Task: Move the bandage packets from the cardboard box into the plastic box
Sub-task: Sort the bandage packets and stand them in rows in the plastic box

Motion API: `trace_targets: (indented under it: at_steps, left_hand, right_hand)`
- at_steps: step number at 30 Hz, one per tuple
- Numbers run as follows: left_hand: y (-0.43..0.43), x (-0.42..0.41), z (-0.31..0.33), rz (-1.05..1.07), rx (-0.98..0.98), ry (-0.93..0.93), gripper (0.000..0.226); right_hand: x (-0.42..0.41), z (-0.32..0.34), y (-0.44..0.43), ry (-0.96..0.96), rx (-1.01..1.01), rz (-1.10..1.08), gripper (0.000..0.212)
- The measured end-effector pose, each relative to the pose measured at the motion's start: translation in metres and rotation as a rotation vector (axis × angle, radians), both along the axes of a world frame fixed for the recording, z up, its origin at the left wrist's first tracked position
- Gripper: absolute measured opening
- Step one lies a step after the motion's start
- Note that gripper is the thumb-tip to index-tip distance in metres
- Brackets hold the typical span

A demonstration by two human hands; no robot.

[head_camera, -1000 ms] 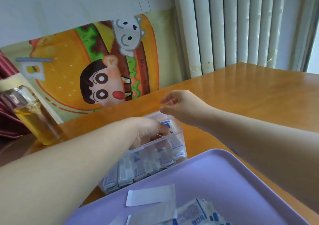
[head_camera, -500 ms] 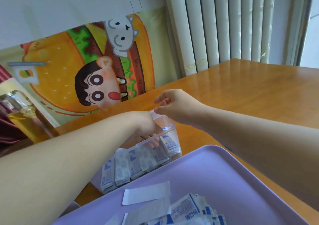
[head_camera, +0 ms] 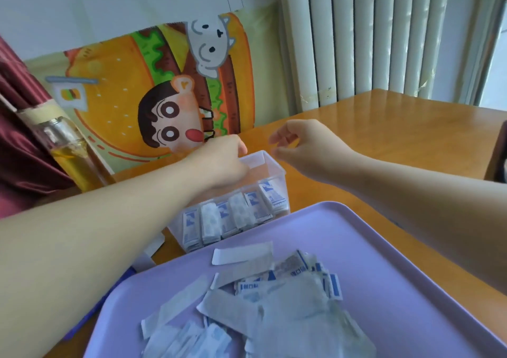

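A clear plastic box (head_camera: 275, 172) stands on the wooden table just beyond a purple tray. A row of white-and-blue bandage packets (head_camera: 233, 216) stands upright along its near wall. My left hand (head_camera: 222, 163) rests over the box's far left end with its fingers curled down out of sight. My right hand (head_camera: 304, 149) hovers just above the box's far right corner, thumb and fingers loosely apart with nothing between them. More loose bandage packets (head_camera: 277, 292) lie piled on the tray. No cardboard box is clearly in view.
The purple tray (head_camera: 397, 261) fills the near foreground. A glass bottle of yellow liquid (head_camera: 72, 157) stands at the left. A cartoon burger cushion (head_camera: 164, 88) leans behind the table. A dark brown object (head_camera: 496, 154) shows at the right edge.
My left hand has come up from inside the plastic box to its rim. My right hand has shifted slightly right and its fingers have spread. The view has tilted down over the tray.
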State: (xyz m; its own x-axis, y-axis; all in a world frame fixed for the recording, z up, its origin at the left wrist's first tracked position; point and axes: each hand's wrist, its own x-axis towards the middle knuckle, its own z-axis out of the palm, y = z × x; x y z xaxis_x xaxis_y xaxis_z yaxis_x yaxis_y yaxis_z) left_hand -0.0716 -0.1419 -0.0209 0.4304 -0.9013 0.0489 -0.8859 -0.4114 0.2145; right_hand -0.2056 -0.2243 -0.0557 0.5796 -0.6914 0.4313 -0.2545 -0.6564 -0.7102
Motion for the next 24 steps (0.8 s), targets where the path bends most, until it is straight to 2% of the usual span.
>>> trace_targets:
  at_steps: [2, 4, 6, 8, 11, 13, 16, 18, 21, 24]
  left_hand:
    - [0.023, -0.01, 0.004, -0.052, -0.16, 0.02, 0.022]
    - [0.049, -0.02, 0.0, -0.11, -0.231, 0.13, 0.013]
    - [0.073, -0.025, -0.013, -0.142, -0.186, 0.176, 0.012]
    - [0.095, -0.022, -0.031, -0.134, -0.075, 0.182, 0.017]
    - [0.111, -0.019, -0.056, -0.148, 0.099, 0.168, 0.041]
    - [0.115, -0.018, -0.066, -0.158, 0.162, 0.229, 0.051]
    - [0.116, -0.013, -0.073, -0.094, 0.195, 0.248, 0.058]
    - [0.118, -0.009, -0.075, -0.111, 0.23, 0.221, 0.055]
    - [0.119, -0.006, -0.077, -0.197, 0.245, 0.164, 0.042]
    - [0.115, -0.007, -0.078, -0.204, 0.197, 0.045, 0.032]
  right_hand:
    - [-0.014, 0.002, 0.019, 0.077, -0.068, 0.059, 0.01]
    - [-0.026, 0.001, 0.041, 0.256, -0.102, 0.179, 0.009]
    - [-0.035, -0.003, 0.062, 0.49, -0.119, 0.307, 0.013]
    - [-0.038, -0.009, 0.077, 0.622, -0.171, 0.358, 0.019]
    - [-0.029, -0.019, 0.087, 0.657, -0.229, 0.341, 0.031]
    - [-0.019, -0.026, 0.091, 0.663, -0.133, 0.351, 0.037]
    - [-0.002, -0.026, 0.087, 0.613, 0.014, 0.332, 0.032]
    - [0.005, -0.027, 0.085, 0.746, -0.054, 0.301, 0.033]
    - [0.013, -0.033, 0.086, 1.02, -0.307, 0.234, 0.034]
    - [0.022, -0.034, 0.08, 1.068, -0.36, 0.224, 0.034]
